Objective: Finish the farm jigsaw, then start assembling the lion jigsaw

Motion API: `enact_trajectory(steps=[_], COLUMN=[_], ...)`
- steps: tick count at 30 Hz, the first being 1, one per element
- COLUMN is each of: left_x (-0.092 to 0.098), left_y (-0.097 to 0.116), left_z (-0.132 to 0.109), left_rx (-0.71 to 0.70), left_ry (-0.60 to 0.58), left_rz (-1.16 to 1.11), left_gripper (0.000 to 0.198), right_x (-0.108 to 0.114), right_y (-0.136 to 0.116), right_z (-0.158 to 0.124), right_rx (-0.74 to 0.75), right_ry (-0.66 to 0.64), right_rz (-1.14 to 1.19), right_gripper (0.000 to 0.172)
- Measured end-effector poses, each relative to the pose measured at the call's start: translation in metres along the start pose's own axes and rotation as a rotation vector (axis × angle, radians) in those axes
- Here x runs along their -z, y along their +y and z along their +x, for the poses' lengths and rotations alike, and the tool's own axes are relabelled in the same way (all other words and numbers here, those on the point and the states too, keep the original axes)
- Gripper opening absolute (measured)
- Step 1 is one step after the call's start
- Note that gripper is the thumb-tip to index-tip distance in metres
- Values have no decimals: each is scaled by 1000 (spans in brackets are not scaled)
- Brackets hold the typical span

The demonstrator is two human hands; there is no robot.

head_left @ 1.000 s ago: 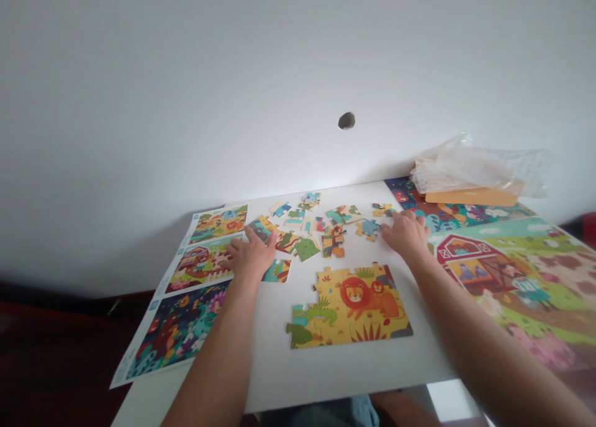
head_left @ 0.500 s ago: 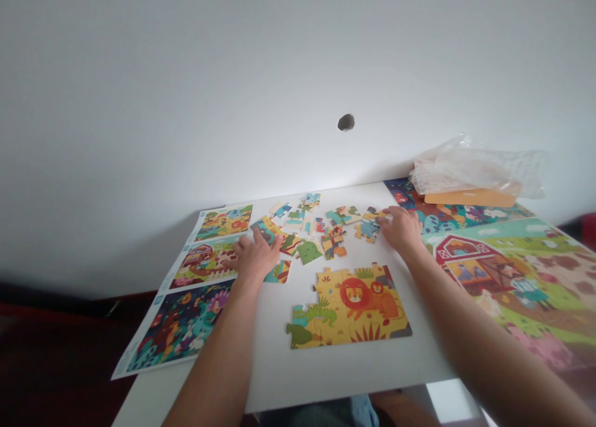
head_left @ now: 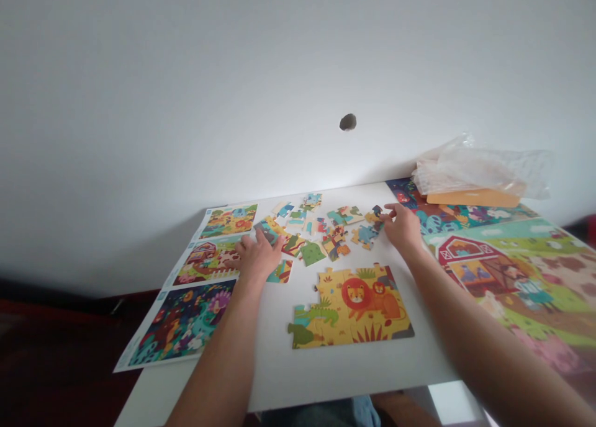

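Note:
Joined puzzle pieces with a lion and a crocodile form a yellow section (head_left: 351,306) near the front of the white table (head_left: 335,374). Behind it lie several loose pieces, among them a green one (head_left: 311,253) and a blue one (head_left: 365,236). My left hand (head_left: 259,253) rests with fingers spread at the left of the loose pieces, beside a corner piece (head_left: 281,272). At the right of the pile, my right hand (head_left: 399,224) has thumb and finger pinched on a small dark and yellow puzzle piece (head_left: 375,215).
A reference sheet with three pictures (head_left: 186,321) lies on the left. On the right are a large farm picture (head_left: 512,278), a dark picture (head_left: 479,215), an orange card (head_left: 472,198) and clear plastic bags (head_left: 479,169). A wall with a hole (head_left: 347,122) stands behind.
The small piece at my right hand has turned and shifted a little, and the fingers have closed on it. The blue piece beside it has also turned slightly. My left hand stays in place.

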State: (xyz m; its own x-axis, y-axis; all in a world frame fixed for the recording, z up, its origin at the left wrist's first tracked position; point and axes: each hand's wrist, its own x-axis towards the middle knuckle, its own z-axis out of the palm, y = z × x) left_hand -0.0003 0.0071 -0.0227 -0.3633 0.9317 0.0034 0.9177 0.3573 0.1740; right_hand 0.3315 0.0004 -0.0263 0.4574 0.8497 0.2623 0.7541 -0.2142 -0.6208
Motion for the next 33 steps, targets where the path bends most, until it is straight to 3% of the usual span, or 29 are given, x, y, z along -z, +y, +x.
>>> enact_trajectory(steps=[3,6,9,11,14,16,19,22,26,33], left_x=[1,5,9,11,8,5,1,0,2,4], left_y=[0,1,6,13,23,29,36,40,42,38], left_z=[-1,-1,-4,-10,-22,-31,-44,-52,-53,-46], left_rx=[12,-78,-403,-645,-915,-996,-983,-931,-853,-800], left_ry=[38,182,297,293,206,97,-98,-220,-220,-155], left_rz=[-5,-53,-237,-379,-535,-639,-799,-889,-909,-890], left_gripper=[77,68,49,41,38,45,57,51,42,44], right_x=[1,1,3,5,9,12,13,13,9,-4], right_y=[-4,-13,-23,-28,-35,-39,-44,-48,-46,-31], right_z=[-2,-8,-15,-20,-27,-32,-40,-46,-44,-31], right_rx=[-33,-102,-148,-142,-84,-39,12,42,79,101], right_ry=[26,-88,-318,-434,-585,-713,-915,-1038,-1028,-683], right_rz=[300,708,1031,1112,1136,1106,1032,988,871,693], right_gripper=[23,26,33,36,41,45,43,39,38,39])
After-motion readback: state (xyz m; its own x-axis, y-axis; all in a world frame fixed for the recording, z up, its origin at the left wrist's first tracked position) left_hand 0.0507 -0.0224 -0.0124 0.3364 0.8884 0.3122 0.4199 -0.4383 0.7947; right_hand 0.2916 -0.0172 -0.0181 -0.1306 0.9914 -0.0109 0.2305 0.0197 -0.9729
